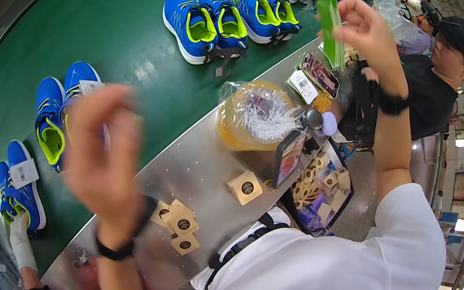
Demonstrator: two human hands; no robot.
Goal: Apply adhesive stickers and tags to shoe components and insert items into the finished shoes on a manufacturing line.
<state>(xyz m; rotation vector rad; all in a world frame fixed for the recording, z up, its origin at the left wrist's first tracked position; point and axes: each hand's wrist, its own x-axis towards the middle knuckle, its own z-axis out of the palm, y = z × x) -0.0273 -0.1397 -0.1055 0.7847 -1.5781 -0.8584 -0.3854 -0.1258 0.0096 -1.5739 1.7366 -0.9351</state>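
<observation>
My left hand [102, 147] is smeared by motion above the belt, in front of a pair of blue shoes [49, 122] with a white label on one. Its fingers are too blurred to read. Out to the right and raised, my right hand [364, 30] pinches a bundle of green tags [330, 29] with pale or clear edges. Beyond it, blue shoes with lime linings [188, 24] stand in pairs on the green belt. A dark tag [219, 71] hangs by one pair. Below my left hand, small tan square cards [182, 222] lie on the metal ledge.
A yellow tub [232, 124] of white plastic strips stands on the metal ledge [204, 182], beside a propped phone [290, 157] and a tan card stack [245, 188]. A bin [318, 192] sits below. A co-worker's gloved hand [21, 242] touches a shoe; another person [433, 76] stands at right.
</observation>
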